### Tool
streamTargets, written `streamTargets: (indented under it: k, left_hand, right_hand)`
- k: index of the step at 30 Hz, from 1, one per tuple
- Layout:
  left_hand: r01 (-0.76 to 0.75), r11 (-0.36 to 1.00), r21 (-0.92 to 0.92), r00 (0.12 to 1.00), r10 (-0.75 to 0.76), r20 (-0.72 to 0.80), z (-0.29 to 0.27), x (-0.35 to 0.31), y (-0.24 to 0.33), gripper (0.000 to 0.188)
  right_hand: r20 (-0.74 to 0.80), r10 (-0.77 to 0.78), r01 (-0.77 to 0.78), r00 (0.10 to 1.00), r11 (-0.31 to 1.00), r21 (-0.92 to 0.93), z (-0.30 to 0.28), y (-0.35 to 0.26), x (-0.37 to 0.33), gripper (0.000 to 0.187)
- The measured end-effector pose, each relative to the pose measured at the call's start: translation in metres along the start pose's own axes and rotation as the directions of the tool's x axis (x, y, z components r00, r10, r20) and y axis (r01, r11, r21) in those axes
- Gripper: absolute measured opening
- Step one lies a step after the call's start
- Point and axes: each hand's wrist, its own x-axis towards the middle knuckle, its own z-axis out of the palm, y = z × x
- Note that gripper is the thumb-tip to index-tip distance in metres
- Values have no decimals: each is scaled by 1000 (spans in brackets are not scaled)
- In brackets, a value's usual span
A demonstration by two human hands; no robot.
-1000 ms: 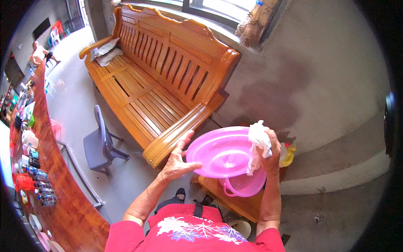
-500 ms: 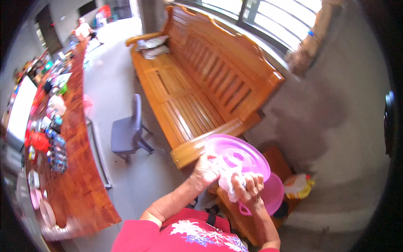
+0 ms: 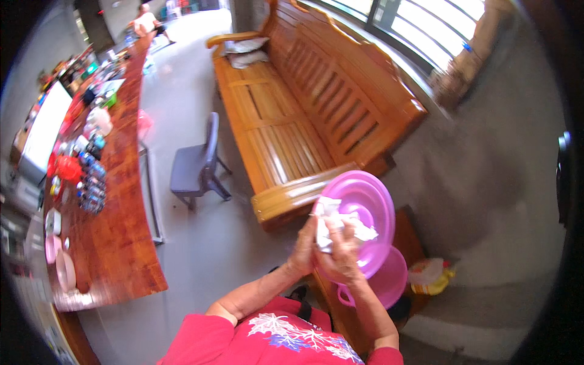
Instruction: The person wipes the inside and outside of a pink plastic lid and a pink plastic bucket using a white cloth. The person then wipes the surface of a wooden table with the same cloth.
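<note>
A pink plastic basin [image 3: 384, 210] is held up, tilted, in front of me. My left hand [image 3: 302, 249] is closed at its near left rim; part of its fingers is hidden behind the basin and the other hand. My right hand [image 3: 340, 258] is closed on a crumpled white cloth [image 3: 326, 228], which lies against the inside of the basin. The two hands are close together. Just below the held basin, a second pink container [image 3: 392, 286] with a loop handle stands on a low brown wooden table [image 3: 410, 234].
A yellow-and-white jug [image 3: 433, 277] is right of the second container. Ahead stands a long wooden bench [image 3: 280, 140] with folded cloths at its far end. A grey plastic chair [image 3: 193, 167] and a long wooden counter [image 3: 121, 255] with bottles and bowls are left. Another person [image 3: 146, 23] sits far off.
The basin has turned more upright, its inside now facing me more. My right hand has moved up and left with the cloth, onto the basin beside my left hand. The view has shifted slightly.
</note>
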Motion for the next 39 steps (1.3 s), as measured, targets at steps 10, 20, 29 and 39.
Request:
streamTargets:
  k: [10, 20, 29, 39]
  left_hand:
    - [101, 990, 101, 994, -105, 42, 2, -27, -34, 61]
    - [94, 994, 53, 994, -97, 52, 6, -44, -55, 65]
    - [-68, 993, 94, 979, 49, 196, 1, -47, -32, 73]
    - [9, 1000, 29, 1000, -8, -17, -23, -41, 5, 52]
  right_hand:
    - [-243, -103, 70, 965, 987, -143, -24, 45, 1, 41]
    - [-402, 270, -385, 875, 892, -238, -14, 86, -7, 55]
    - [-59, -190, 199, 980, 930, 308, -4, 8, -56, 44]
    - [-402, 92, -152, 911, 981, -120, 16, 31, 25, 42]
